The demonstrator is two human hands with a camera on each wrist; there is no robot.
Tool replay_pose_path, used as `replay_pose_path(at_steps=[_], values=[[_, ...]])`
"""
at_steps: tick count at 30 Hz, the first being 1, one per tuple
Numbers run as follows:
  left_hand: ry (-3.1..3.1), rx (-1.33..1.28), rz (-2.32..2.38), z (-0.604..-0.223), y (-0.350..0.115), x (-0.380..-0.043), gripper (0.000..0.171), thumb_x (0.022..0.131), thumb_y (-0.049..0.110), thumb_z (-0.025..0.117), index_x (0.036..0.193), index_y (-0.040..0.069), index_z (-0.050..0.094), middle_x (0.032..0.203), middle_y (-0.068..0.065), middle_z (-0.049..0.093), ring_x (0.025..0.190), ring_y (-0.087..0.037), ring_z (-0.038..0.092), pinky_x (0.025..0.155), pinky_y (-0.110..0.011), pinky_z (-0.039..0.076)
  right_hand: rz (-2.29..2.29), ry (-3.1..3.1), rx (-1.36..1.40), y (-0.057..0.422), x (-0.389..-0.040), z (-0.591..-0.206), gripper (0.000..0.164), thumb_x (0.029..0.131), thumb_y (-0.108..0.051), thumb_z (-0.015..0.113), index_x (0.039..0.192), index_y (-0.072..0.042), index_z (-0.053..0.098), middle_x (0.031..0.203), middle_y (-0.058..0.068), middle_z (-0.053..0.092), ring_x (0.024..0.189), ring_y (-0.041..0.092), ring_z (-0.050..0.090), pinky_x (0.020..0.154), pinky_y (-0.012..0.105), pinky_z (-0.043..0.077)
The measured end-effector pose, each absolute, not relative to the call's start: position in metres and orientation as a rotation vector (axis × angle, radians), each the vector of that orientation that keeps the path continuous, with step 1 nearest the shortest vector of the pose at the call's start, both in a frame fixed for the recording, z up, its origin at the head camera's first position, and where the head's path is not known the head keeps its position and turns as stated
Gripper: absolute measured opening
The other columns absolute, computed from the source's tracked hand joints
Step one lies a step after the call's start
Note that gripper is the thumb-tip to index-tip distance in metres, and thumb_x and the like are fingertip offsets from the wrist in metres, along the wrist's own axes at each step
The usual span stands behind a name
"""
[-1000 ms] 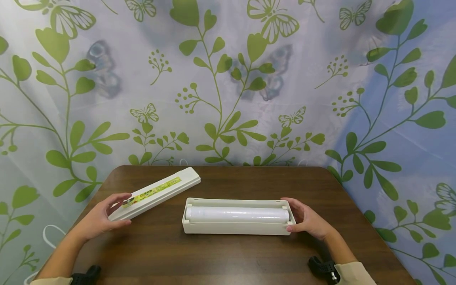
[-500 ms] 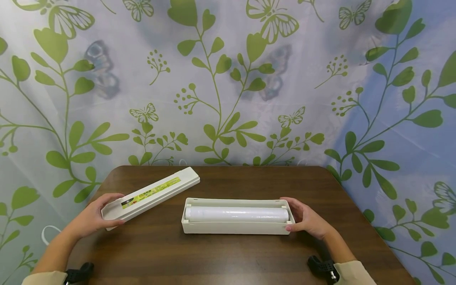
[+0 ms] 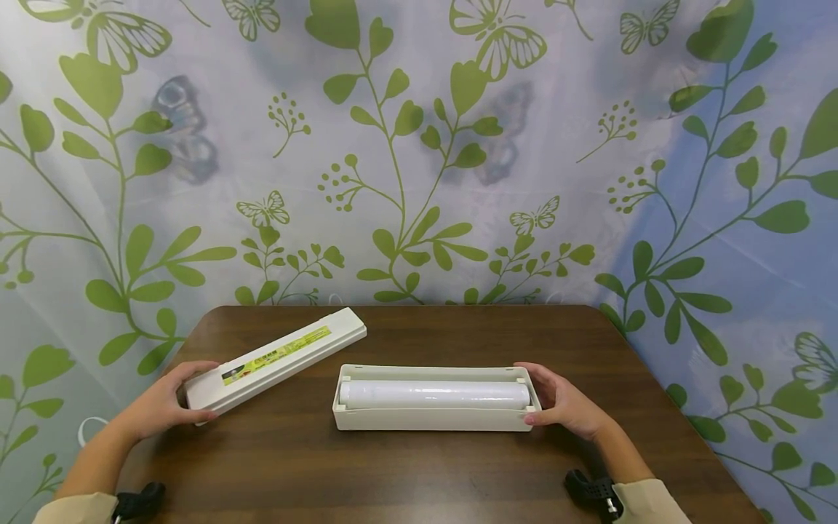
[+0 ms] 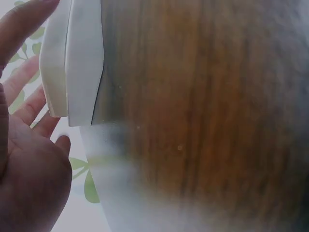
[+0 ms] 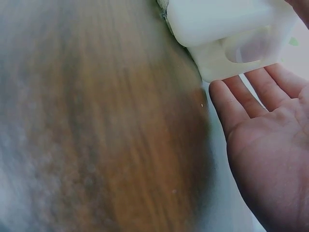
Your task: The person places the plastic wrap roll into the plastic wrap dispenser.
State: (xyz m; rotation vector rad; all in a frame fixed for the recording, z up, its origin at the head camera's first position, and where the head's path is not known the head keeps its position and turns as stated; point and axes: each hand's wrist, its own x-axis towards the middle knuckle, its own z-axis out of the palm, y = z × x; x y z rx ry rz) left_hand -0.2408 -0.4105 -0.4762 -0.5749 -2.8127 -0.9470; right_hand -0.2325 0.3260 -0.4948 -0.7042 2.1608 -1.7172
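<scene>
A white box (image 3: 432, 420) holding a roll of cling film (image 3: 435, 394) stands lengthwise on the brown table, its top uncovered. My right hand (image 3: 568, 407) holds the box's right end, thumb at the near wall and fingers at the far side. Further left, the long white lid (image 3: 288, 356), with a yellow-green label, lies slanted on the table. My left hand (image 3: 157, 404) is around the lid's lower left end, fingers loosely extended and thumb near its front edge. In the left wrist view, a gap shows between the palm and the lid's end (image 4: 82, 72).
The brown table (image 3: 419, 473) has rounded far corners. A curtain (image 3: 419, 182) with green leaves and butterflies hangs behind it. A white cord (image 3: 88, 429) loops beyond the left table edge. Black wrist straps (image 3: 592, 491) sit on both forearms.
The lid's left end has come down onto the table. My left hand has slid left towards that end and loosened. The right hand and the box have stayed in place.
</scene>
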Motion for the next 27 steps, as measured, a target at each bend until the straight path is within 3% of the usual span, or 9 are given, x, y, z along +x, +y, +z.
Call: replay_pose_path(at_steps=[10, 27], values=[[-2.908, -0.553, -0.966, -0.479, -0.416, -0.239, 0.092, 0.074, 0.029, 0.093, 0.149, 0.007, 0.045, 0.146, -0.019, 0.047, 0.112, 0.015, 0.033, 0.082, -0.015, 0.035, -1.726, 2.148, -0.701, 0.325, -0.232, -0.495, 0.088, 0.083, -0.003, 0.079, 0.156, -0.002, 0.03, 0.151, 0.032, 0.04, 0.122, 0.013, 0.059, 0.097, 0.032, 0.056], [-2.972, -0.501, -1.046, -0.487, -0.428, -0.242, 0.091, 0.076, 0.026, 0.091, 0.151, 0.005, 0.043, 0.145, -0.023, 0.048, 0.11, 0.022, 0.035, 0.082, -0.012, 0.04, -1.719, 2.158, -0.705, 0.326, -0.233, -0.496, 0.087, 0.084, -0.003, 0.079, 0.156, -0.002, 0.029, 0.149, 0.033, 0.041, 0.12, 0.014, 0.059, 0.095, 0.033, 0.057]])
